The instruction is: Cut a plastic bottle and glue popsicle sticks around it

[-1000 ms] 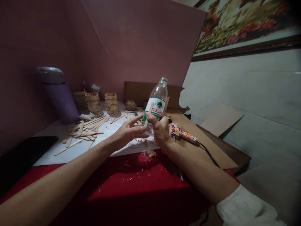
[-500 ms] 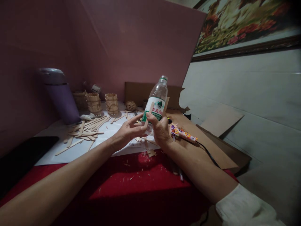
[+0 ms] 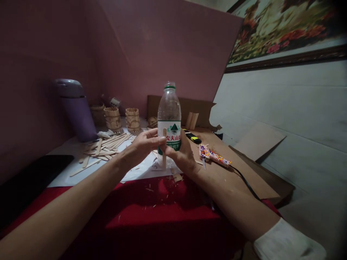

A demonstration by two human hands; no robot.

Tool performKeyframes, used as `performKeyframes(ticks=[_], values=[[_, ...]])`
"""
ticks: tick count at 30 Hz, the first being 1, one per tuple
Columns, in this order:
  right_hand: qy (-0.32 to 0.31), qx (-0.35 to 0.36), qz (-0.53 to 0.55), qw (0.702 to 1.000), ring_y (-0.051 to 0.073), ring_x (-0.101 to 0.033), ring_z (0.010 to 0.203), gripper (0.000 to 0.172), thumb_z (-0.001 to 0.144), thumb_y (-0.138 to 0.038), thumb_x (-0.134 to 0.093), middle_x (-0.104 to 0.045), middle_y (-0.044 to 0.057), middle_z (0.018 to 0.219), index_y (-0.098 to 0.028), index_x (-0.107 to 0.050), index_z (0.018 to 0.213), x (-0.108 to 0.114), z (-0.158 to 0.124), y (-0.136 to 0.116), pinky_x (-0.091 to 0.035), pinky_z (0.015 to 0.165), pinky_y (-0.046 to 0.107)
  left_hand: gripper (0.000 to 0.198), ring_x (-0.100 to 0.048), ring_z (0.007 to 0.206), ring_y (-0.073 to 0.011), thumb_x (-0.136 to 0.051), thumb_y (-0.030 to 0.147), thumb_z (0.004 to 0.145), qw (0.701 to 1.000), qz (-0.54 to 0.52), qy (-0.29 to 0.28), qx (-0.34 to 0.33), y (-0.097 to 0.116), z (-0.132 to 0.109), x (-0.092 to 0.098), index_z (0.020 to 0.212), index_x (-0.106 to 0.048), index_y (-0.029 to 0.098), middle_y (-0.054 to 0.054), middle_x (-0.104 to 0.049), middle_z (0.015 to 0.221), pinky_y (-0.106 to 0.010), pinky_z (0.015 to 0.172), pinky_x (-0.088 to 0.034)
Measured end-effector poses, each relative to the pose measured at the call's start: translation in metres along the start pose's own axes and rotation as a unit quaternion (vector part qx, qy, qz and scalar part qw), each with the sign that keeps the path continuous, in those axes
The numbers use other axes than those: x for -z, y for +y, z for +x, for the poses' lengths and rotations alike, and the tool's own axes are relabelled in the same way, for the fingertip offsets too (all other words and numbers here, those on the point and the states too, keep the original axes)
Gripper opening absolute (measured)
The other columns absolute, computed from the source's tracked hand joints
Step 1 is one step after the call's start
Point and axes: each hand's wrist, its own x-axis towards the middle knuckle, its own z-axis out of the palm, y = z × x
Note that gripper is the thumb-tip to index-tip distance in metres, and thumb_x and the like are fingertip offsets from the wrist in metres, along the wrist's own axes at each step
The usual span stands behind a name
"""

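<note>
A clear plastic bottle (image 3: 169, 108) with a green and white label stands upright before me, its top uncapped. My right hand (image 3: 182, 153) wraps round its lower right side, thumb across the front. A flat wooden craft stick (image 3: 164, 159) runs upright along the bottle's front left, under both thumbs. From the left, my left hand (image 3: 146, 143) grips the bottle, with its thumb on the stick and its fingers partly hidden behind.
Loose craft sticks (image 3: 107, 146) lie on white paper at left, near two stick-built cups (image 3: 132, 120) and a purple flask (image 3: 78, 115). At right are a flower-patterned glue gun (image 3: 214, 156) with a black cord, a yellow-black cutter (image 3: 193, 136) and cardboard (image 3: 235, 177).
The bottle has gone from tilted to upright, lower and a little left. My left hand has closed in on its side. A standing group of sticks behind it has come into view.
</note>
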Motion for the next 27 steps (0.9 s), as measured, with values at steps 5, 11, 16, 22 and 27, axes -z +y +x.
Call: performKeyframes(ticks=[5, 11, 16, 22, 27], values=[[-0.015, 0.007, -0.014, 1.0, 0.019, -0.059, 0.079, 0.043, 0.061, -0.021, -0.082, -0.065, -0.001, 0.091, -0.026, -0.06, 0.098, -0.002, -0.003, -0.002, -0.052, 0.075, 0.034, 0.041, -0.069, 0.093, -0.0273, -0.078, 0.036, 0.074, 1.0, -0.012, -0.025, 0.002, 0.002, -0.002, -0.002, 0.106, -0.072, 0.011, -0.015, -0.074, 0.104, -0.038, 0.084, -0.05], [-0.036, 0.011, -0.008, 0.999, 0.02, -0.061, 0.084, 0.044, 0.063, -0.026, -0.084, -0.066, 0.0, 0.095, -0.026, -0.06, 0.099, 0.001, -0.006, 0.004, -0.054, 0.08, 0.036, 0.041, -0.069, 0.093, -0.0276, -0.083, 0.033, 0.067, 1.0, -0.006, 0.012, -0.017, 0.003, -0.001, -0.006, 0.099, -0.072, 0.011, -0.012, -0.075, 0.096, -0.039, 0.087, -0.051], [-0.066, 0.003, 0.014, 0.998, 0.023, -0.062, 0.095, 0.051, 0.066, -0.03, -0.085, -0.066, 0.003, 0.105, -0.026, -0.06, 0.11, 0.003, -0.006, 0.006, -0.053, 0.088, 0.039, 0.041, -0.069, 0.093, -0.0277, -0.084, 0.031, 0.065, 0.999, -0.017, 0.046, -0.021, -0.001, 0.001, -0.002, 0.099, -0.072, 0.01, -0.012, -0.075, 0.096, -0.039, 0.088, -0.05], [-0.099, -0.039, 0.046, 0.993, 0.024, -0.057, 0.12, 0.055, 0.077, -0.037, -0.076, -0.062, 0.006, 0.129, -0.024, -0.055, 0.126, 0.004, -0.002, 0.011, -0.042, 0.107, 0.041, 0.037, -0.069, 0.088, -0.025, -0.082, 0.032, 0.067, 0.992, -0.058, 0.113, -0.01, 0.001, 0.003, 0.002, 0.094, -0.073, 0.009, -0.012, -0.075, 0.093, -0.037, 0.085, -0.051], [-0.112, -0.073, 0.062, 0.989, 0.023, -0.057, 0.121, 0.047, 0.085, -0.043, -0.067, -0.063, 0.005, 0.129, -0.023, -0.058, 0.127, 0.007, 0.0, 0.021, -0.041, 0.109, 0.039, 0.032, -0.066, 0.076, -0.0181, -0.082, 0.032, 0.066, 0.986, -0.069, 0.148, 0.024, 0.002, 0.004, 0.005, 0.087, -0.073, 0.01, -0.009, -0.074, 0.088, -0.031, 0.076, -0.051]])
